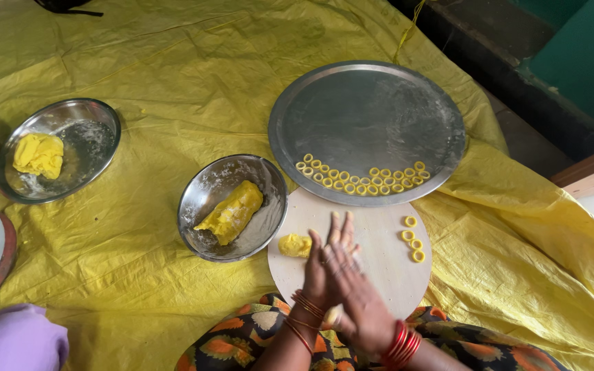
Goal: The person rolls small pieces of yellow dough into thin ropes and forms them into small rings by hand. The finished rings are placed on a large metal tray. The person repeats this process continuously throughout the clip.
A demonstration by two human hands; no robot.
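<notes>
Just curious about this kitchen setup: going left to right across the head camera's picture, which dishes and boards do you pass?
Bowl with a dough lump → bowl with a dough roll → round wooden board → big steel tray of dough rings.

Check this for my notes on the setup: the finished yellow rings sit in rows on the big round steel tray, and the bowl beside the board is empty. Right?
Not quite. The head view shows the bowl holds a yellow dough log. The rest stands: rings lie in rows on the tray, and the bowl sits beside the board.
</notes>
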